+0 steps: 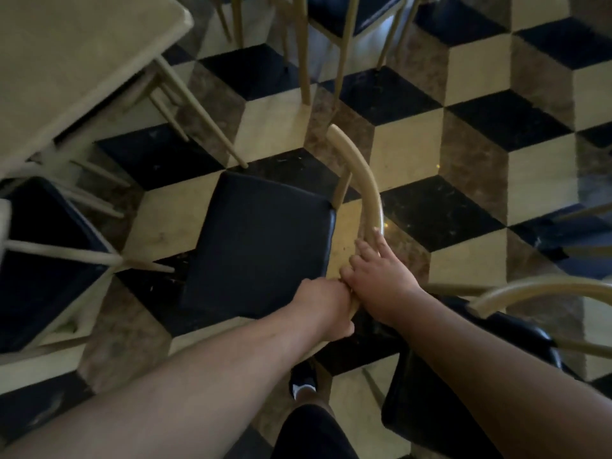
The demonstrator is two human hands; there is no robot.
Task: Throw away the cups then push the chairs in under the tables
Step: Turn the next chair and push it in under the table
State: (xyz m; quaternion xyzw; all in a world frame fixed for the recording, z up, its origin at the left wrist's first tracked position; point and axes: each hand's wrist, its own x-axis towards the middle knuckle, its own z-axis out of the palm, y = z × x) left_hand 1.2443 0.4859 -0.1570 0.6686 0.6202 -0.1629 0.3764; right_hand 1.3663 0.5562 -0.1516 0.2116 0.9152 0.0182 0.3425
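A chair with a black padded seat and a curved light wooden backrest stands on the floor in the middle of the view, out from the pale table at the upper left. My left hand is closed around the near end of that backrest. My right hand grips the same rail just beyond it, fingers wrapped over the top. The two hands touch each other. No cups are in sight.
Another black-seated chair sits at the left, partly under the table. A third chair is close by my right arm. More chair legs stand at the top. The floor has black, cream and brown cube-pattern tiles. My shoe shows below.
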